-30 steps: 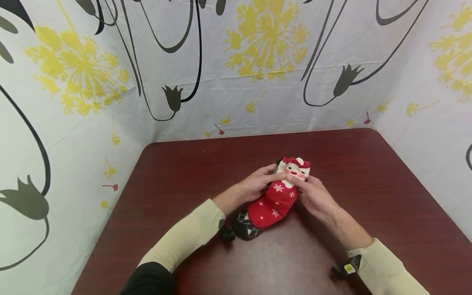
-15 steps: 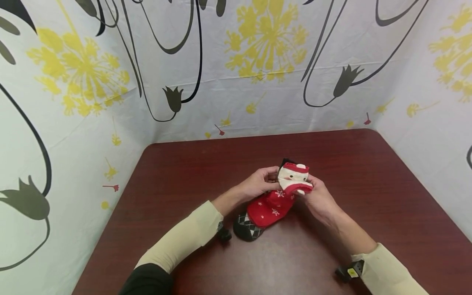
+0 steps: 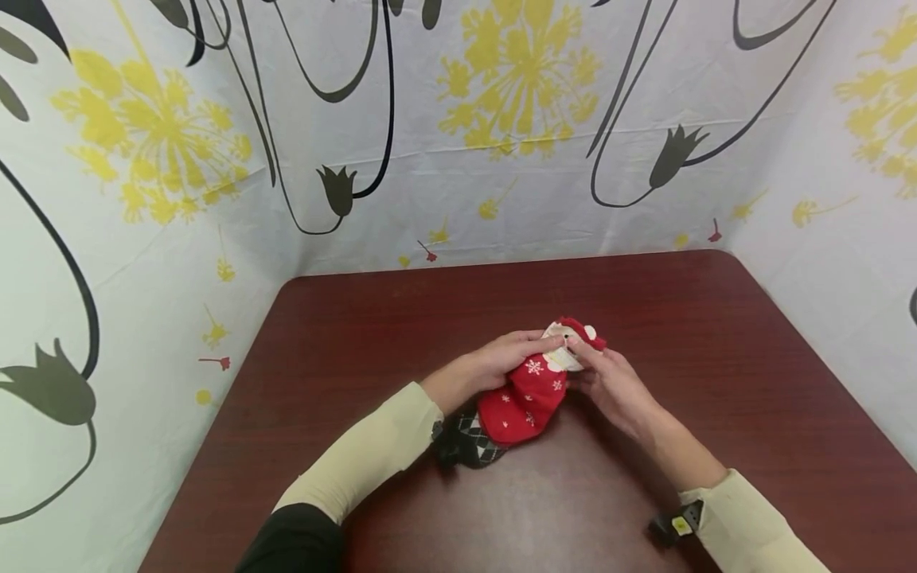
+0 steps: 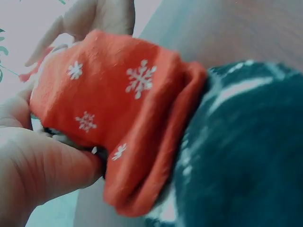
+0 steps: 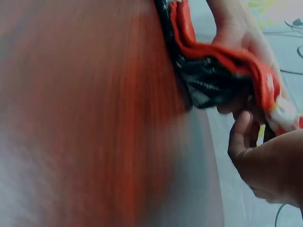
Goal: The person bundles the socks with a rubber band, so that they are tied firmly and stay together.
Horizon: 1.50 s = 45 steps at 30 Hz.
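A red sock (image 3: 526, 406) with white snowflakes and a pale face near its cuff lies slanted in front of both hands. Dark argyle sock fabric (image 3: 478, 447) shows at its lower left end and underneath the red layer (image 5: 232, 53) in the right wrist view; whether these are two separate socks I cannot tell. My left hand (image 3: 501, 356) grips the cuff end from the left, thumb on top. From the right, my right hand (image 3: 618, 388) pinches the same end, its thumb over the face. Fingers beneath the fabric are mostly hidden. Snowflakes on the red fabric (image 4: 113, 85) fill the left wrist view.
The hands work over a dark reddish wooden table (image 3: 372, 334) with rounded far corners. White cloth (image 3: 458, 199) printed with yellow and grey flowers hangs behind it and at both sides. A small camera (image 3: 673, 527) is strapped at the right wrist.
The cuff was folded down toward me half a second ago, with dark fabric visible behind; now it is turned up again. The left thumb has moved onto the cuff, and the red part is more bunched.
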### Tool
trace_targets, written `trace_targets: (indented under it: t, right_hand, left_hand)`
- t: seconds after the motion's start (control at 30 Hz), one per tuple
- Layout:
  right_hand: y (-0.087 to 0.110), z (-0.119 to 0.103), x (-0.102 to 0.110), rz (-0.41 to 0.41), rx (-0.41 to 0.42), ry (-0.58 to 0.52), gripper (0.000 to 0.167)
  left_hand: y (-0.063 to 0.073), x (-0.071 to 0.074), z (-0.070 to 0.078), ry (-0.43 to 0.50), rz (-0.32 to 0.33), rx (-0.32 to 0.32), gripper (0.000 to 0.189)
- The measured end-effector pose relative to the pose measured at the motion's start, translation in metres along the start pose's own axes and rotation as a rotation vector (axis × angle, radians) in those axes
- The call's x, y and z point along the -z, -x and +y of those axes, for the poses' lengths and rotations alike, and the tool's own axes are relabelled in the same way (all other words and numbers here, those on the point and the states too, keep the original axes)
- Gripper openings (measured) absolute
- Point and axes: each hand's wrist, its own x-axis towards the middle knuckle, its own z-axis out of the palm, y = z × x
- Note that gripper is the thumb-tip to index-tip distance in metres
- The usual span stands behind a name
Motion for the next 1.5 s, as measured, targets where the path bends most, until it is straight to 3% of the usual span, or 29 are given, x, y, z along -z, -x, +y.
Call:
trace_targets:
  t: [0.1, 0.2, 0.37, 0.47, 0.63, 0.77, 0.93, 1.1, 1.33, 1.5]
  right_hand:
    - [-0.005, -0.003, 0.006, 0.042, -0.002, -0.038, 0.026]
    - [-0.006, -0.008, 0.011, 0.077, -0.024, -0.046, 0.020]
    - [-0.004, -0.022, 0.021, 0.037, -0.075, -0.007, 0.030]
    - [-0.003, -0.031, 0.026, -0.012, -0.112, 0.056, 0.036]
    - [-0.006, -0.042, 0.033, -0.061, -0.177, 0.234, 0.050]
    - [-0.006, -0.045, 0.035, -0.084, -0.181, 0.308, 0.042]
    - [-0.005, -0.043, 0.037, -0.125, -0.146, 0.294, 0.024]
    - [-0.004, -0.041, 0.040, -0.104, -0.118, 0.309, 0.015]
    - [-0.003, -0.040, 0.046, -0.090, -0.099, 0.324, 0.014]
    - [-0.002, -0.039, 0.051, -0.125, -0.061, 0.331, 0.028]
  left_hand:
    - [0.000, 0.003, 0.001, -0.091, -0.064, -0.004, 0.042]
    - [0.001, 0.007, -0.001, -0.255, -0.129, -0.026, 0.044]
    - [0.008, 0.015, -0.001, -0.600, -0.178, -0.044, 0.056]
    - [0.010, 0.020, 0.001, -0.708, -0.190, -0.046, 0.063]
    - [0.010, 0.023, -0.001, -0.734, -0.233, -0.071, 0.052]
    - [0.012, 0.024, -0.002, -0.728, -0.257, -0.071, 0.045]
    - [0.020, 0.030, -0.001, -0.775, -0.254, 0.005, 0.067]
    - [0.030, 0.039, -0.002, -0.873, -0.235, 0.046, 0.087]
    - [0.041, 0.055, -0.006, -0.848, -0.240, 0.035, 0.060]
    - [0.053, 0.066, -0.009, -0.886, -0.189, 0.004, 0.053]
